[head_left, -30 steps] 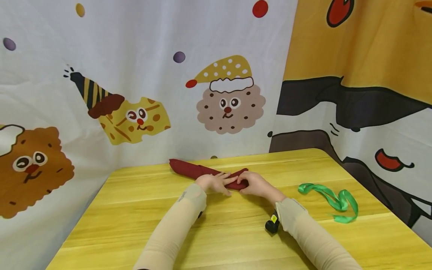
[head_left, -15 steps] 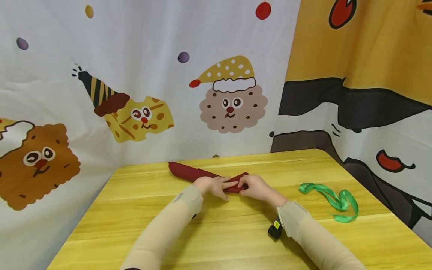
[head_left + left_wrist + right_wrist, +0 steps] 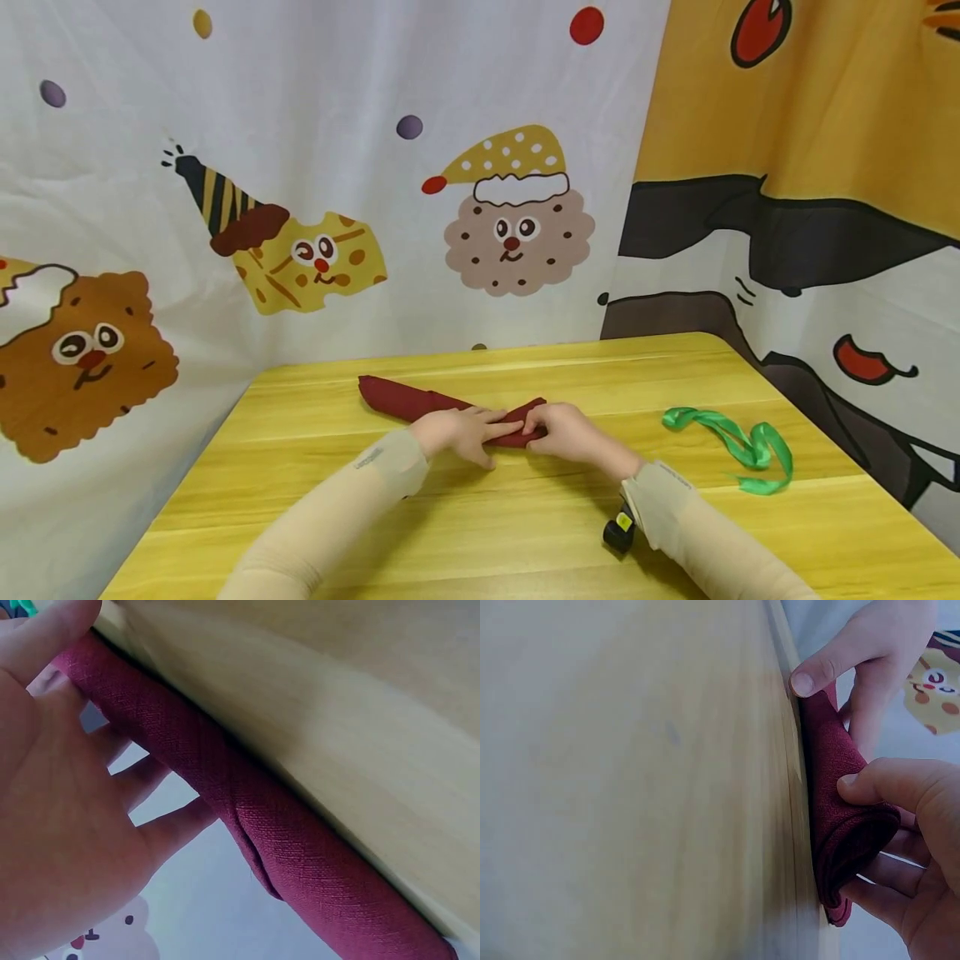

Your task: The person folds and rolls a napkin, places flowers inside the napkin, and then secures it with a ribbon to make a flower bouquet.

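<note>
A dark-red cloth napkin (image 3: 401, 400), rolled into a long tube, lies slantwise across the table. My left hand (image 3: 456, 433) rests on its middle with straight, spread fingers. In the left wrist view the fingers of that hand (image 3: 82, 787) reach over the roll (image 3: 292, 847), the thumb along its near side. At the right end my right hand (image 3: 573, 431) pinches the cloth between thumb and fingers. The right wrist view shows the layered, hollow end of the napkin (image 3: 836, 780), gripped by the right hand (image 3: 919, 832), with the left hand (image 3: 874, 664) just beyond.
A loosely curled green ribbon (image 3: 753, 450) lies on the right of the wooden table (image 3: 480, 542). Behind the table hangs a printed curtain (image 3: 322, 125). A small black device (image 3: 618, 533) sits at my right wrist.
The rolled napkin and both hands have shifted toward me and slightly left. Both hands stay at the same parts of the roll. The green ribbon has not moved.
</note>
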Demonstrator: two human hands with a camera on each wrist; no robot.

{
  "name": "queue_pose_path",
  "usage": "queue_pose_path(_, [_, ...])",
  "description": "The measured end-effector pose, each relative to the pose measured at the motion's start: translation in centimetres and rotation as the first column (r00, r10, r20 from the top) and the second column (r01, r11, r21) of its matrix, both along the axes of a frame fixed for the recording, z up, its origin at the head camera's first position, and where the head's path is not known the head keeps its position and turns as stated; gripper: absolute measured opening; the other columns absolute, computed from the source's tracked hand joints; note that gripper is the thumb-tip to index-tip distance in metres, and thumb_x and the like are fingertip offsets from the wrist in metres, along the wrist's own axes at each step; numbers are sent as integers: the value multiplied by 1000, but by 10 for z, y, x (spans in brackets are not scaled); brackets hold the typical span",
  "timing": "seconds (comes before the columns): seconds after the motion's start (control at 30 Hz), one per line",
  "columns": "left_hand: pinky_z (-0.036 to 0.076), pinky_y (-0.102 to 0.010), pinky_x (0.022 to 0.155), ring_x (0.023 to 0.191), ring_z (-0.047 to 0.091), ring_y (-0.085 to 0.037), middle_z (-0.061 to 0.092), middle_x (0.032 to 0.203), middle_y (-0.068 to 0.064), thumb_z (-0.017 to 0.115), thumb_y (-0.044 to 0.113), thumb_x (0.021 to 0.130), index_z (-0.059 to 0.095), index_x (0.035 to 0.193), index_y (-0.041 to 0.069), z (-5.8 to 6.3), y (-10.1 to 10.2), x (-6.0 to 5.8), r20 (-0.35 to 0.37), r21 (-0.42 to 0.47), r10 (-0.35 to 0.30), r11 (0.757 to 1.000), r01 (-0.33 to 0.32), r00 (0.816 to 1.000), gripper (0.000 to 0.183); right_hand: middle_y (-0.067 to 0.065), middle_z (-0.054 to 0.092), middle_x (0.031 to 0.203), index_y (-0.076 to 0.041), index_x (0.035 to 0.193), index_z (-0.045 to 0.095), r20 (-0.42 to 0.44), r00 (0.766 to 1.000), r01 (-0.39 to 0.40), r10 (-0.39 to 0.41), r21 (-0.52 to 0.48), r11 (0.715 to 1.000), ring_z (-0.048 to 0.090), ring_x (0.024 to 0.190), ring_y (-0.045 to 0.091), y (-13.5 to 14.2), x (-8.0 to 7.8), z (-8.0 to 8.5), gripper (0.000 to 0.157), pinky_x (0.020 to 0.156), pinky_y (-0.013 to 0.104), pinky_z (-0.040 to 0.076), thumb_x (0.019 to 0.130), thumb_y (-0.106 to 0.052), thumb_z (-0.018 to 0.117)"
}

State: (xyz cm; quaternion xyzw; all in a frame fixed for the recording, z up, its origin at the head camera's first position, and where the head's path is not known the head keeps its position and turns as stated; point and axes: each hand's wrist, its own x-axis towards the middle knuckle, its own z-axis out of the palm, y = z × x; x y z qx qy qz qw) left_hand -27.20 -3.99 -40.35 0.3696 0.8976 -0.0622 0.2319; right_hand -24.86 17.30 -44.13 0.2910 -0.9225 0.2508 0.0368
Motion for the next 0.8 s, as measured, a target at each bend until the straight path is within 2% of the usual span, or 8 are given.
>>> queue_pose_path(0.17, [27, -51, 110, 144, 21, -23, 17, 159, 10, 60, 48, 93, 20, 153, 42, -3, -5, 4, -32, 15, -7, 1000, 7, 999, 73, -12, 63, 80, -19, 79, 68, -8, 1000, -10, 10, -11, 1000, 53, 73, 8, -2, 5, 0, 14, 70, 29, 45, 76, -13, 79])
queue_pose_path(0.37, [35, -51, 104, 139, 33, -27, 26, 157, 9, 59, 50, 93, 25, 150, 47, -10, -12, 5, -117, 103, -41, 993, 53, 992, 66, -12, 64, 80, -19, 81, 68, 30, 1000, 2, -1, -35, 999, 52, 71, 8, -2, 10, -1, 13, 68, 28, 44, 78, -13, 79])
queue_pose_path(0.57, [46, -43, 92, 128, 47, -23, 39, 150, 7, 62, 39, 94, 37, 147, 43, -13, -18, 6, -198, 203, -71, 973, 112, 978, 58, -14, 62, 76, -21, 82, 67, 60, 998, 12, -8, -75, 997, 47, 65, 7, -2, 13, -2, 12, 63, 26, 41, 79, -15, 78])
queue_pose_path(0.7, [49, -34, 86, 115, 57, -14, 55, 137, 8, 62, 31, 96, 52, 140, 36, -8, -19, 5, -193, 253, -80, 959, 128, 978, 46, -11, 62, 74, -17, 83, 67, 154, 988, 11, 18, -187, 982, 50, 61, 8, 0, 14, -2, 10, 60, 25, 43, 81, -11, 75])
queue_pose_path(0.8, [48, -30, 82, 97, 61, -7, 65, 114, 12, 61, 27, 97, 66, 125, 30, -2, -16, 0, -154, 276, -100, 951, 140, 983, 29, -2, 64, 76, -9, 86, 66, 276, 959, 23, 68, -312, 950, 59, 60, 16, 1, 14, -3, 6, 56, 30, 50, 84, -5, 70])
